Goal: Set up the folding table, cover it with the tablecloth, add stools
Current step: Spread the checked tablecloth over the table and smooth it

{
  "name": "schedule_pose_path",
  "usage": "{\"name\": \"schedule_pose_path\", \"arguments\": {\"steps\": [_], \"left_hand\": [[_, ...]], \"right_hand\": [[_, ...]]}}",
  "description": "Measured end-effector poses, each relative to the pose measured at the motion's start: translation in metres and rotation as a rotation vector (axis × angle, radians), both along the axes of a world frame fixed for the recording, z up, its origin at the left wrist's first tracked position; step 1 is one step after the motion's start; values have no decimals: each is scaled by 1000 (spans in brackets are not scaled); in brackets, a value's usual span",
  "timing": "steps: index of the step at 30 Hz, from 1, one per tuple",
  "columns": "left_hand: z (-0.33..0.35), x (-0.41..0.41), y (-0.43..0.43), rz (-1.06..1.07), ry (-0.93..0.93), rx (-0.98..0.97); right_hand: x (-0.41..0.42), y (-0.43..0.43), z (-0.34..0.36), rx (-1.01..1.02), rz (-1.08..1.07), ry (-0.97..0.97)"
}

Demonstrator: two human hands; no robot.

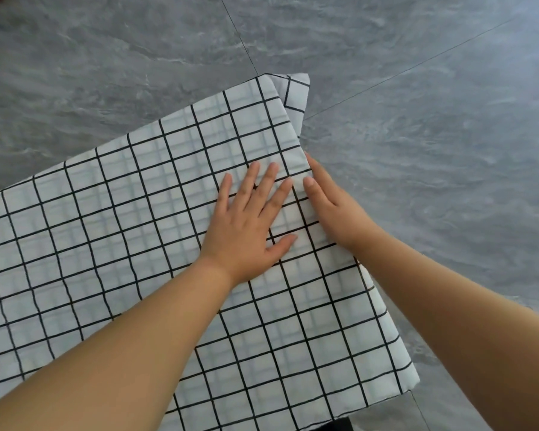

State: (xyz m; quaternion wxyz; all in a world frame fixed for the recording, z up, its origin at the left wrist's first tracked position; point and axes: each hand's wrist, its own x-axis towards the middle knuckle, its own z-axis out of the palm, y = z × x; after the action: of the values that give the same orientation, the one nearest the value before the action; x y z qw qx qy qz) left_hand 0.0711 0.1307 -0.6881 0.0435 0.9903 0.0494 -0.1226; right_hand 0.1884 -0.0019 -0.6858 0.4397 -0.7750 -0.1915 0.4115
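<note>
A white tablecloth (pixel 112 231) with a black grid pattern lies spread over a flat surface that fills the lower left; the table under it is fully hidden. Its far corner (pixel 296 94) hangs folded down over the edge. My left hand (pixel 249 228) rests flat on the cloth with the fingers spread, close to the right edge. My right hand (pixel 330 206) lies along that right edge, thumb on top of the cloth and the other fingers down over the side, out of sight. No stools are in view.
Grey marbled floor tiles (pixel 417 150) with thin dark joints surround the covered surface at the back and on the right. A small dark object (pixel 336 426) shows at the bottom edge under the cloth's near corner.
</note>
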Motion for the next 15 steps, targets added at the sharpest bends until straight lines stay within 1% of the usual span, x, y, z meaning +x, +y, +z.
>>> {"name": "schedule_pose_path", "arguments": {"steps": [3,5,7,9,12,13,15], "left_hand": [[0,1,0,-6,14,9],[0,1,1,-3,16,-8],[0,1,1,-5,17,-27],[0,1,2,-8,15,-28],[0,0,3,-10,4,-37],[-1,0,3,-9,0,-40],[-1,0,3,-6,-2,-45]], "right_hand": [[14,25,16,-42,-11,-332],[31,58,27,-10,42,-448],[47,88,28,-14,80,-421],[62,105,22,-38,59,-308],[69,106,7,-43,102,-166],[70,105,4,-19,94,-134],[70,106,1,37,8,-51]]}}
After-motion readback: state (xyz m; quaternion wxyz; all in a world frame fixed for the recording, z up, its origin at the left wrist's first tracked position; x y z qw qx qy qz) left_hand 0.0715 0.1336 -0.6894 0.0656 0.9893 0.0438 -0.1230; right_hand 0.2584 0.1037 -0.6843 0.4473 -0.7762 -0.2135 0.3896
